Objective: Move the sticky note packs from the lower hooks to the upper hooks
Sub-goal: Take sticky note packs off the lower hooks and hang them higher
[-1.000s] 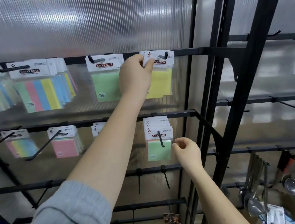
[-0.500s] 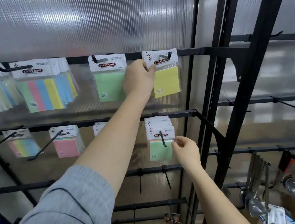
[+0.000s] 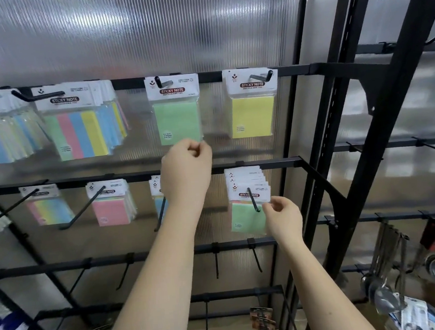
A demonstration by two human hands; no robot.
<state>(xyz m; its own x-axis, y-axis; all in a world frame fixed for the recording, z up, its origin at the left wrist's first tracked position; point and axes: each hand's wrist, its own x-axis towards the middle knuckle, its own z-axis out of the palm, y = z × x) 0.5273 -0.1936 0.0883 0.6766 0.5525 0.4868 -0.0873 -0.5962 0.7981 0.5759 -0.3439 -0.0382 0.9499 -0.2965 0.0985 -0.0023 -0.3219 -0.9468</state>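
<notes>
Right hand (image 3: 284, 218), lower centre-right: thumb and forefinger pinch the right edge of the front green sticky note pack (image 3: 249, 217), which hangs with a stack of packs on the lower hook (image 3: 253, 199). Left hand (image 3: 186, 167), frame centre: fingers curled loosely together, holding nothing, just below the green pack (image 3: 176, 122) hanging on an upper hook (image 3: 161, 82). Farther right on that rail, a yellow pack (image 3: 253, 116) hangs alone.
</notes>
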